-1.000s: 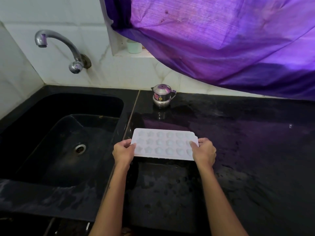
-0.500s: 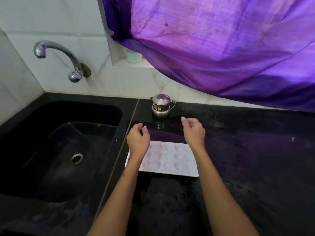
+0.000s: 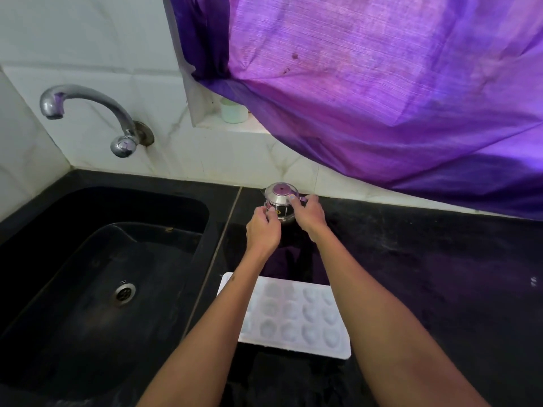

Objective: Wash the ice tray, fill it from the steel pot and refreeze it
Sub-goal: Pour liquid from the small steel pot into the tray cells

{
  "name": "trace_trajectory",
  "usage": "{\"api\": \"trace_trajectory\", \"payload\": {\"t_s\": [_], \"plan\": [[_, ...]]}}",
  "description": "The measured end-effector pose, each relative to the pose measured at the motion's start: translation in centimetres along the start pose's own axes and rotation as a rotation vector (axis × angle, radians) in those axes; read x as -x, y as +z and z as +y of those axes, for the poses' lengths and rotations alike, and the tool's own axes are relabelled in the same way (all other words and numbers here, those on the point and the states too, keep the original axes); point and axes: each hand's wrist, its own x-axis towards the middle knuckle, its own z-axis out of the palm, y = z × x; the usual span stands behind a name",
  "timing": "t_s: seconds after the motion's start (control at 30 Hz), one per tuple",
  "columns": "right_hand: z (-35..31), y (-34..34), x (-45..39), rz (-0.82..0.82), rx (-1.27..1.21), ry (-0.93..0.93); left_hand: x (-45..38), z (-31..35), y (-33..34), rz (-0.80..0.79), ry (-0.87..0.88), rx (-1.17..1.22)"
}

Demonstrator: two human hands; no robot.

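Hands reach out to the far edge of the black counter [image 3: 426, 274], where the small steel pot [image 3: 279, 202] stands close to the white tiled wall [image 3: 102, 39]. The left hand [image 3: 263, 229] is at the left side of the steel pot, with its fingers curled in against the shiny side. The right hand [image 3: 308, 214] is at the right side, with one finger lying up on the pot's sloping lid and the others bent round by the handle. So the pot sits right between the two hands, and both hands hold it. The pot stands upright, and its round top shows a little hole in the middle. The white ice tray [image 3: 293, 315] lies flat on the counter, nearer to the person and well apart from the hands. No hand touches it. Both forearms pass over the tray, so the left arm hides part of its left side and the right arm hides its right edge. The tray's round cups face up, and whether there is water in them is too hard to tell. The tray lies just beside the black sink [image 3: 88, 289], which has a round metal drain [image 3: 125, 292] in its floor. A curved metal tap [image 3: 97, 113] comes out of the wall above the sink. A big purple curtain [image 3: 382, 98] hangs over the window on the right. A small pale green cup [image 3: 234, 111] stands on the window ledge, partly tucked behind the curtain.
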Motion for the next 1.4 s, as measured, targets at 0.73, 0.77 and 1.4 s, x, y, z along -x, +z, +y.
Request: {"api": "trace_trajectory", "payload": {"t_s": [0.73,0.77,1.4], "plan": [[0.0,-8.1,10.5,0.329,-0.312,-0.043,8.4,-0.8,0.0,-0.041,0.140,0.138],[0.3,-8.9,11.7,0.352,-0.287,-0.044,9.5,-0.9,0.3,-0.046,0.158,0.162],[5.5,-15.7,21.8,0.344,0.236,0.041,20.2,-5.2,6.7,-0.400,0.106,0.369]]}}
